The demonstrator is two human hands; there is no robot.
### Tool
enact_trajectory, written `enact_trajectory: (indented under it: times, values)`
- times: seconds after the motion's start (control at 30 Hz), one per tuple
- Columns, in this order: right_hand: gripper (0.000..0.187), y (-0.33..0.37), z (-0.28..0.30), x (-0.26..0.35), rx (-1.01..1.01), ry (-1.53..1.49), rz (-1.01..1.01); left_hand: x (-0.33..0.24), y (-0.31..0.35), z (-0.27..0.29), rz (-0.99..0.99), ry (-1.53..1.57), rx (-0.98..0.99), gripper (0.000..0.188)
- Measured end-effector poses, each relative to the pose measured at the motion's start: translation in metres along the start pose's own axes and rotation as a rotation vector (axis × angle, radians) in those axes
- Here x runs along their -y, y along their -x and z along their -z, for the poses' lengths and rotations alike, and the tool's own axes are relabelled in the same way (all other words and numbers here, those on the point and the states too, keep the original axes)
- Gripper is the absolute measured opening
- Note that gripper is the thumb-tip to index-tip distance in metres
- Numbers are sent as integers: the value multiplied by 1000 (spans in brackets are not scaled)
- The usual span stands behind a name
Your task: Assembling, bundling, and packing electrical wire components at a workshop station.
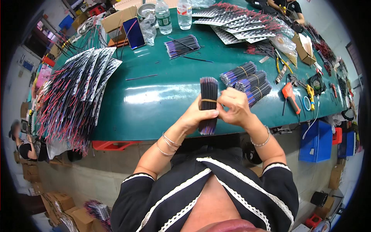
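Note:
My left hand (192, 116) is wrapped round an upright bundle of short black wires (209, 88) with purplish ends, its thumb across the front. A tan rubber band (209, 100) circles the bundle near its middle. At the bundle's right side, my right hand (234, 106) is closed, with thumb and fingers pinched at the band; the fingertips are partly hidden. Just beyond that hand lie several banded bundles of similar wires (250, 82). Farther back, a loose pile of black wires (182, 46) rests on the green table (154, 120).
Fanned stacks of wired sheets stand at the left (83, 89) and back right (239, 23). Bottles (163, 19) and a phone (133, 34) are at the back. An orange glue gun (290, 97) and yellow-handled pliers (284, 63) lie right. A blue bin (315, 142) stands below the table edge.

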State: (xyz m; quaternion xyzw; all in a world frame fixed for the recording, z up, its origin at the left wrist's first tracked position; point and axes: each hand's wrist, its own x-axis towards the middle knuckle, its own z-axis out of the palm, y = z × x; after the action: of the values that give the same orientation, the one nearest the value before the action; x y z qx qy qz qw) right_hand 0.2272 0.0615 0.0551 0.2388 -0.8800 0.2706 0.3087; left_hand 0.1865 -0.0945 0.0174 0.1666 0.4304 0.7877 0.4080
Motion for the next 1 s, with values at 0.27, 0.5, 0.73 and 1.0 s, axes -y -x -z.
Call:
enact_trajectory:
  times: [0.27,0.5,0.73,1.0]
  values:
    - [13,-14,10,-34,36,158,-8,-3,-19,-6,123,24,-33,42]
    - [9,-2,30,-55,-68,235,-14,1,-30,-19,241,88,68,57]
    - [5,20,101,-104,-344,224,-372,2,-11,-35,486,-55,323,65]
    - [3,99,90,-100,-559,248,-514,-101,-129,78,-98,-724,-233,59]
